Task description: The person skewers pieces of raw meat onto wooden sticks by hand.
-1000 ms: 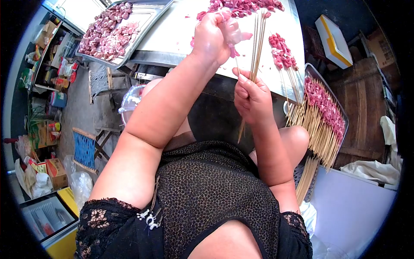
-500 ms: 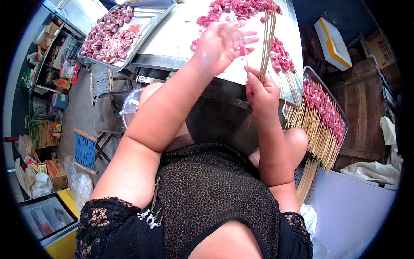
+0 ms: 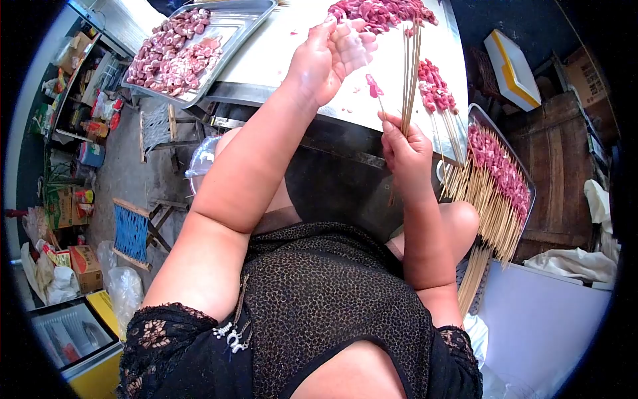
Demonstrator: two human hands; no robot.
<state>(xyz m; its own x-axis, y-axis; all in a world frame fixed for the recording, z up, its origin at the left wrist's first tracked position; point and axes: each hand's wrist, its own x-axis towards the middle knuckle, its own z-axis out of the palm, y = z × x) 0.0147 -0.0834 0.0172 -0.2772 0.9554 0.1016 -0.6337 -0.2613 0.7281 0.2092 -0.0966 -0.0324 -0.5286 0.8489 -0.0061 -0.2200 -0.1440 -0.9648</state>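
Note:
My left hand is raised over the white tabletop, palm showing and fingers apart, with nothing held; its fingertips are blurred. To its right, my right hand is closed around several thin bamboo skewers that point up. One skewer leans left from my thumb and fingers, with a small pink piece of meat at its tip. Past my hands lies a pile of red meat pieces. Loaded meat skewers rest at the table's right edge, near my right hand.
A metal tray of meat chunks sits at the back left. Right of the table, another tray holds many loaded skewers, their sticks jutting toward me. A blue-strapped folding stool stands on the left floor; a white box is at the upper right.
My left hand has let go of the meat and moved left and away from the skewer, its fingers opening. My right hand has shifted right with the skewers, and a piece of meat shows on one tip.

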